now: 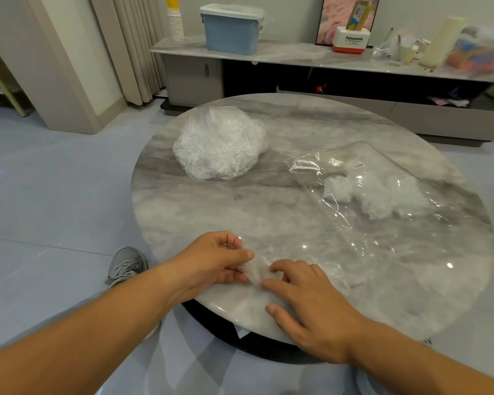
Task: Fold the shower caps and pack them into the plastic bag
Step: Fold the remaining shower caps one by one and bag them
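table [297, 124]: grey/wht marble veins | shower caps [220, 143]: clear | bin [231, 32]: lt blue | shoe [127, 263]: grey

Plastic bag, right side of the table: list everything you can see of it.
The plastic bag is clear, glossy, creased film lying flat on the round marble table, right of the loose heap of shower caps. A small white printed label sits near its far edge. Bunched white caps show through inside. Nothing else visibly rests on it.
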`<move>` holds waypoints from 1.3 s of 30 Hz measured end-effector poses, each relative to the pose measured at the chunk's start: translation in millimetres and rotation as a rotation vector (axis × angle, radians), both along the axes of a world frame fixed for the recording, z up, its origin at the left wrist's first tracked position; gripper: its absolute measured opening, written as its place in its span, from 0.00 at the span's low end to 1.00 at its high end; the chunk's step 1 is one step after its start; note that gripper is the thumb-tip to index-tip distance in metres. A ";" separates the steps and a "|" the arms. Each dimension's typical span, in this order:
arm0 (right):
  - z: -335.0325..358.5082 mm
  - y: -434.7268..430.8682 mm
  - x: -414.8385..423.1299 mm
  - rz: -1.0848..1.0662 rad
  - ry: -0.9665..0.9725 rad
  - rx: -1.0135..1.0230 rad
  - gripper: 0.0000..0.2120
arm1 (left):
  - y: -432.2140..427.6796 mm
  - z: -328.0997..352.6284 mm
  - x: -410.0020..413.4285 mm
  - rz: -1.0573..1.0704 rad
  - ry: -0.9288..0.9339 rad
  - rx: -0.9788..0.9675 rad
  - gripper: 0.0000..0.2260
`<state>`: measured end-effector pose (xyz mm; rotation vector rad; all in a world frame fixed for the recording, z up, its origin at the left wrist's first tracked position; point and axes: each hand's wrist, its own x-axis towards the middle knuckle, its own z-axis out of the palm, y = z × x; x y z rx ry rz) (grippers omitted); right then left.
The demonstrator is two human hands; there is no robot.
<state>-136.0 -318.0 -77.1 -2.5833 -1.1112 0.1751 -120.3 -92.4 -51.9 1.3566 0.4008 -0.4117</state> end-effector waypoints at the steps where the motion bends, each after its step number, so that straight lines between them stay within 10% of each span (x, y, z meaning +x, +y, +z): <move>1: 1.3 0.1 -0.2 -0.007 0.019 0.007 0.21 | -1.9 1.3 -0.6 -0.006 -0.001 -0.025 0.07; 16: 6.3 -34.1 -9.9 -0.011 -0.205 0.290 0.11 | -32.3 -1.1 -2.2 -0.142 -0.039 -0.059 0.09; 27: -7.0 -47.7 -11.6 -0.065 -0.191 0.026 0.14 | -43.0 2.9 6.5 -0.129 -0.019 -0.032 0.11; 34: -8.2 -53.0 -11.8 -0.087 -0.085 0.079 0.16 | -50.6 1.6 29.2 -0.315 -0.335 0.814 0.16; 39: -1.7 -60.6 -4.5 -0.033 -0.025 0.100 0.18 | -69.2 15.1 50.4 -0.548 -0.237 0.931 0.22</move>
